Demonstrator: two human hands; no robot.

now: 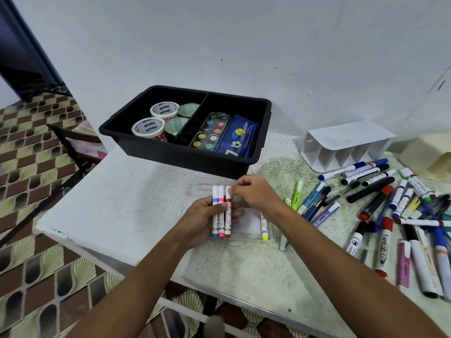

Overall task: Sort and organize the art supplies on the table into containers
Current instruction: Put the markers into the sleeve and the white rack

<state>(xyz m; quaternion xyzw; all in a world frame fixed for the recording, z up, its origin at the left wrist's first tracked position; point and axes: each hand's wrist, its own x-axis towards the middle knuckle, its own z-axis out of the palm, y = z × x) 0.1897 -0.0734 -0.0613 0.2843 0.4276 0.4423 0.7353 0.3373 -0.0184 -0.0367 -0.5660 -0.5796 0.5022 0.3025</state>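
My left hand (pixel 206 220) grips three small white markers (pixel 221 211) side by side, capped blue, pink and red. Fingertips of my right hand (pixel 253 191) pinch the top of the red one. Below them lies a clear flat case (pixel 249 222) with a yellow-tipped marker (pixel 264 226) in it. A heap of loose markers and pens (pixel 395 206) covers the table's right side. A black two-part bin (pixel 146 140) stands behind, with tape rolls (pixel 156 123) on the left, a paint palette (pixel 211 130) and a blue pouch (pixel 240 136) on the right.
A white divided organizer (pixel 341 147) lies on its side at the back right, next to a cream box (pixel 432 152). The white table (pixel 117 191) ends at the left and front edges. A dark chair (pixel 73 142) stands on the patterned floor at the left.
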